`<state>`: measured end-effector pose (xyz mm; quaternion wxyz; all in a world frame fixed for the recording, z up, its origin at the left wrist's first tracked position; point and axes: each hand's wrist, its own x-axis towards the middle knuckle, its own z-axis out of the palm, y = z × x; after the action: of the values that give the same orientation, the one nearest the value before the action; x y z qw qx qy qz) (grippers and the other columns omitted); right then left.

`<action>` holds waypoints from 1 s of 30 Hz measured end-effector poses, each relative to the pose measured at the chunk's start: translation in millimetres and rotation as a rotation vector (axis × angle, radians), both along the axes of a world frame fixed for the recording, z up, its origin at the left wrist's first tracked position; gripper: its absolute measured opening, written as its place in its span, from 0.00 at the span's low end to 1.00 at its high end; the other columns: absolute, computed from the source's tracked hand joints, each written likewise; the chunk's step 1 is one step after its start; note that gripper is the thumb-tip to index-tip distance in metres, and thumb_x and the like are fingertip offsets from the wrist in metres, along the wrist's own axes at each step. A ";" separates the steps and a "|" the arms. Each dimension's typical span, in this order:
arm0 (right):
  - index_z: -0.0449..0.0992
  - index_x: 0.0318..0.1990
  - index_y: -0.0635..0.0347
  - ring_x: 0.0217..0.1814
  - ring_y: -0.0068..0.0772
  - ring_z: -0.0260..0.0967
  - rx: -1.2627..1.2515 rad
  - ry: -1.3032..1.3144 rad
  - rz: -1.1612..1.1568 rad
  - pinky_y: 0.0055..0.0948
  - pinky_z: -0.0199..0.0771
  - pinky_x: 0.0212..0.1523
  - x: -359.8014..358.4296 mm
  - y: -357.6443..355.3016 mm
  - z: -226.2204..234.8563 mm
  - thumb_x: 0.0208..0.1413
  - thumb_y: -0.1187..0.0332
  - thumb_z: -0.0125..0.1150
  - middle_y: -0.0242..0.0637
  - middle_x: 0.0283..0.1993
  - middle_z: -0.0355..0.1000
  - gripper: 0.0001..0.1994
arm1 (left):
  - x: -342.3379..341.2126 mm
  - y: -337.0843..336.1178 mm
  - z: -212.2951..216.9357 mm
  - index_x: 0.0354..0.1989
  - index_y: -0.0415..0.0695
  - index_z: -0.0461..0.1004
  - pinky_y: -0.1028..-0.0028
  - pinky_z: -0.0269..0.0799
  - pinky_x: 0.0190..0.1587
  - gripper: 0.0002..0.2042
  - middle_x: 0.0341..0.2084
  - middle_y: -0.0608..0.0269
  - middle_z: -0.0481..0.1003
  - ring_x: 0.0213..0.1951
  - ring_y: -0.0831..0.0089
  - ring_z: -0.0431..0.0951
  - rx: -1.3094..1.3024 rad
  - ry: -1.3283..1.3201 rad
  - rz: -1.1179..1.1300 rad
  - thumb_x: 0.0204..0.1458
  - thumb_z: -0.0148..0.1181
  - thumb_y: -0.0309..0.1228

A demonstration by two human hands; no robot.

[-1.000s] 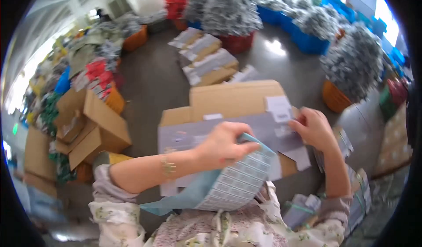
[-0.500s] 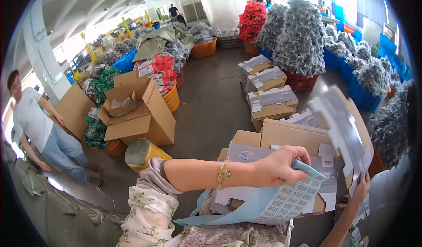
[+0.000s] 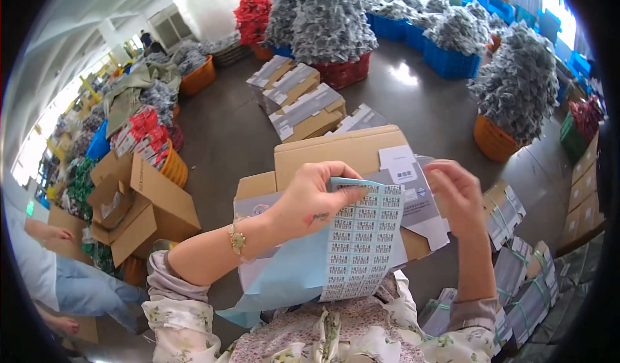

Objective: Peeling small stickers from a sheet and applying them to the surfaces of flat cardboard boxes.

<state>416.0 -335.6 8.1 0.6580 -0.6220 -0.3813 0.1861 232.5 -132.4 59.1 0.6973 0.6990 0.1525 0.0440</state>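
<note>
My left hand (image 3: 320, 198) grips the top edge of a sheet of labels (image 3: 361, 240), with rows of small printed stickers. Its pale blue backing (image 3: 287, 269) hangs down to the left, across my lap. To the right of the sheet, my right hand (image 3: 457, 195) is raised with thumb and fingers pinched together; whatever lies between the fingertips is too small to make out. Beneath both hands lie flat grey-and-brown cartons (image 3: 336, 150), one bearing a white printed panel (image 3: 398, 164).
Stacks of folded cartons (image 3: 307, 108) stand ahead, and strapped bundles (image 3: 526, 289) lie at the lower right. An open cardboard box (image 3: 155, 201) sits left, beside a person in jeans (image 3: 84, 292). Grey leafy bundles fill an orange basket (image 3: 494, 140) and blue crates (image 3: 452, 59).
My view has swung right. The right hand has let go of the grey-and-brown carton it held up and has come in beside the label sheet. The left hand still holds the sheet.
</note>
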 end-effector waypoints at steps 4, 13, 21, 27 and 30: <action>0.75 0.38 0.68 0.41 0.18 0.64 0.010 -0.045 0.155 0.19 0.65 0.40 -31.9 9.5 16.8 0.58 0.72 0.57 0.31 0.42 0.69 0.07 | 0.9 -12.9 7.8 0.35 0.36 0.76 0.82 0.70 0.33 0.10 0.28 0.67 0.77 0.31 0.85 0.74 0.098 -0.018 0.001 0.52 0.65 0.30; 0.75 0.28 0.66 0.39 0.35 0.67 -0.328 -0.613 -0.148 0.29 0.66 0.42 -1.9 15.7 -2.6 0.47 0.67 0.64 0.40 0.38 0.69 0.10 | -17.4 -10.6 -10.2 0.28 0.38 0.75 0.82 0.54 0.17 0.11 0.12 0.72 0.69 0.15 0.89 0.63 0.388 0.159 -0.046 0.53 0.64 0.35; 0.75 0.27 0.65 0.40 0.42 0.69 -0.770 -0.741 -0.233 0.36 0.67 0.41 13.4 11.5 6.9 0.46 0.61 0.66 0.41 0.33 0.71 0.14 | -21.7 -10.2 -9.2 0.29 0.38 0.75 0.80 0.60 0.22 0.12 0.16 0.71 0.71 0.19 0.87 0.66 0.320 0.190 -0.075 0.52 0.65 0.36; 0.74 0.26 0.66 0.37 0.49 0.69 -0.745 -0.551 -0.131 0.38 0.69 0.41 15.0 12.4 9.2 0.50 0.56 0.63 0.46 0.32 0.73 0.18 | -21.0 -11.8 -2.2 0.31 0.39 0.76 0.81 0.67 0.33 0.10 0.26 0.70 0.75 0.30 0.86 0.71 0.301 0.269 -0.067 0.52 0.65 0.34; 0.75 0.27 0.67 0.34 0.49 0.71 -0.720 -0.510 -0.133 0.39 0.70 0.39 7.8 10.8 19.0 0.52 0.56 0.62 0.47 0.29 0.74 0.18 | -20.4 -11.6 -1.2 0.32 0.39 0.76 0.81 0.67 0.34 0.10 0.27 0.70 0.76 0.31 0.86 0.71 0.279 0.254 -0.082 0.52 0.65 0.33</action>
<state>423.8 -324.8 27.2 0.2949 -0.8607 -0.4015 0.1048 212.2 -144.0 57.8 0.5699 0.7946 0.2027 -0.0523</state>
